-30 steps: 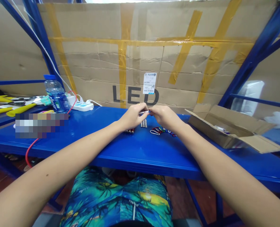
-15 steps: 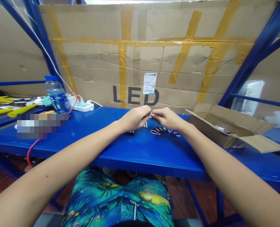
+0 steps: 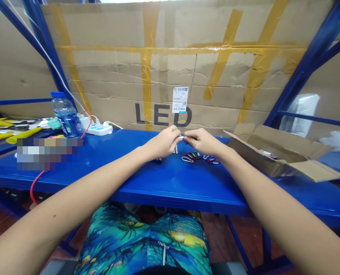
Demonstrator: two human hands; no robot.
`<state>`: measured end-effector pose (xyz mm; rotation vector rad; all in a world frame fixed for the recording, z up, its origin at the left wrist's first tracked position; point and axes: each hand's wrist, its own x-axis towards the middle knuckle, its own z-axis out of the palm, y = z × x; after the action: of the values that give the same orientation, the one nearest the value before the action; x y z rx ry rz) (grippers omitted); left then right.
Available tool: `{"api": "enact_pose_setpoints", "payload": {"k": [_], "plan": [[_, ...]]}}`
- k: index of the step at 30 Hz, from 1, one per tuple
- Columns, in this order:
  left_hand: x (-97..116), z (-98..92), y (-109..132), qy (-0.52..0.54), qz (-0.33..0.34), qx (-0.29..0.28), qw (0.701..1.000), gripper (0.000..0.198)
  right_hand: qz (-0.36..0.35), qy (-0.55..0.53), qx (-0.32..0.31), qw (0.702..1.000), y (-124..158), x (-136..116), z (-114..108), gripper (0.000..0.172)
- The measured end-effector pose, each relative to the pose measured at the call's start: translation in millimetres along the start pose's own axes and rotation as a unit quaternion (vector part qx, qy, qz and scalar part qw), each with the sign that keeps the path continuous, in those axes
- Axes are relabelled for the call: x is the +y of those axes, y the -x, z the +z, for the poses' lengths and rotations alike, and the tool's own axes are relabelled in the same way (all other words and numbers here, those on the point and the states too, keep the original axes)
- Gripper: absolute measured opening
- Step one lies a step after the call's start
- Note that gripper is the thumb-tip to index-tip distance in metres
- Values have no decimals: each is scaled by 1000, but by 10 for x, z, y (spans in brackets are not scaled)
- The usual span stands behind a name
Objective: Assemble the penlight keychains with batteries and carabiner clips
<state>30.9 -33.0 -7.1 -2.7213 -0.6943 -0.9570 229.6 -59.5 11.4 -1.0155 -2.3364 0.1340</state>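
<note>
My left hand (image 3: 167, 141) and my right hand (image 3: 200, 139) meet fingertip to fingertip above the blue table (image 3: 170, 181). Both are closed in a pinch around something small, mostly hidden by the fingers; I cannot make out its kind. Just below my left fingers lies a group of small silvery metal pieces (image 3: 175, 149). Some dark small pieces (image 3: 158, 160) show in part under the left hand. A curved row of coloured carabiners (image 3: 197, 156) rests on the table under my right hand and wrist.
To the right stands an open cardboard box (image 3: 273, 152) with shiny items in it. A blue-capped bottle (image 3: 66, 116) and a white power strip (image 3: 101, 129) are at the back left. Yellow-handled tools (image 3: 23, 135) lie far left. A large cardboard sheet (image 3: 115, 84) closes off the back.
The view has shifted slightly. My hands stay together in a pinch, with the fingertips of the two hands drawn a little differently around the small thing.
</note>
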Motion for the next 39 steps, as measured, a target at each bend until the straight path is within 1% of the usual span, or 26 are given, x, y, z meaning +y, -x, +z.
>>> {"api": "enact_pose_setpoints", "payload": {"k": [2, 4, 8, 11, 14, 16, 19, 25, 28, 32, 35, 39], "plan": [[-5, -17, 22, -9, -24, -21, 999, 22, 5, 0, -3, 1000, -4, 10, 25, 24], [-8, -25, 44, -7, -28, -26, 999, 20, 13, -6, -10, 1000, -8, 25, 45, 25], [1, -4, 58, 29, 11, -3, 999, 13, 34, -55, -17, 998, -8, 45, 60, 27], [23, 9, 39, 54, 2, 7, 999, 12, 43, -85, -18, 995, -6, 34, 55, 27], [35, 11, 14, 49, -19, 9, 999, 18, 37, -56, 0, 998, -8, 18, 50, 26], [27, 14, 5, 32, -22, -2, 999, 21, 30, -29, 9, 999, -11, 15, 55, 24], [-1, 21, 13, 17, -25, -13, 999, 20, 31, -20, 8, 999, -14, 22, 73, 24], [-41, 26, 50, 32, 21, 25, 999, 10, 49, -93, 6, 994, -15, 26, 94, 27], [-9, 12, 47, 30, 21, 26, 999, 10, 52, -117, -3, 992, -16, 23, 90, 27], [49, 11, 16, 26, 7, 32, 999, 19, 35, -76, 19, 996, -22, 19, 80, 26], [54, 43, 0, 4, -10, 19, 1000, 25, 30, -39, 28, 998, -25, 5, 72, 24], [25, 57, 22, -13, -41, -16, 999, 21, 37, -18, 22, 999, -25, -12, 75, 23]]}}
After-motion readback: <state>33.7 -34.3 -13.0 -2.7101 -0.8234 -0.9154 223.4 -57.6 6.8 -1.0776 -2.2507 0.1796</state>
